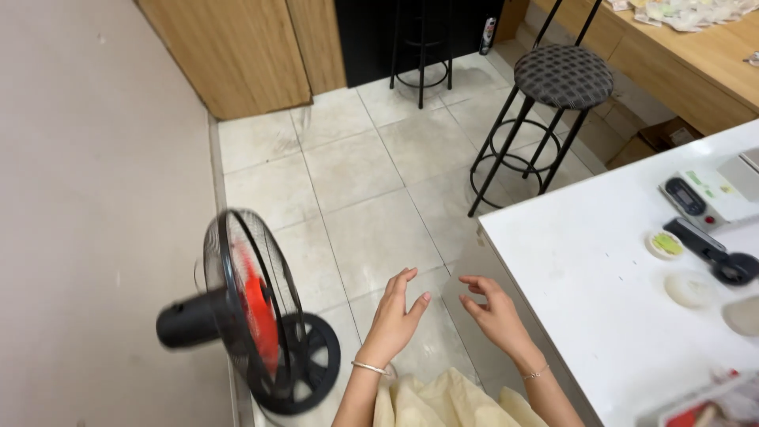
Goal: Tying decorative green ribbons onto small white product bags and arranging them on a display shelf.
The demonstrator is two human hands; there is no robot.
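Note:
My left hand [395, 316] hangs in the air over the tiled floor, fingers apart and empty, a thin bangle on its wrist. My right hand [494, 312] is beside it, also empty with fingers spread, close to the near corner of the white table [585, 269] without clearly touching it. A black standing fan [253, 308] with red blades is to the left of my left hand, its blades blurred and its round base on the floor.
On the white table lie a small digital scale [700, 196], a black scoop [715, 253] and small round dishes [666, 243]. A black bar stool [545, 103] stands on the tiles beyond. A wooden counter [688, 63] is far right, a beige wall on the left.

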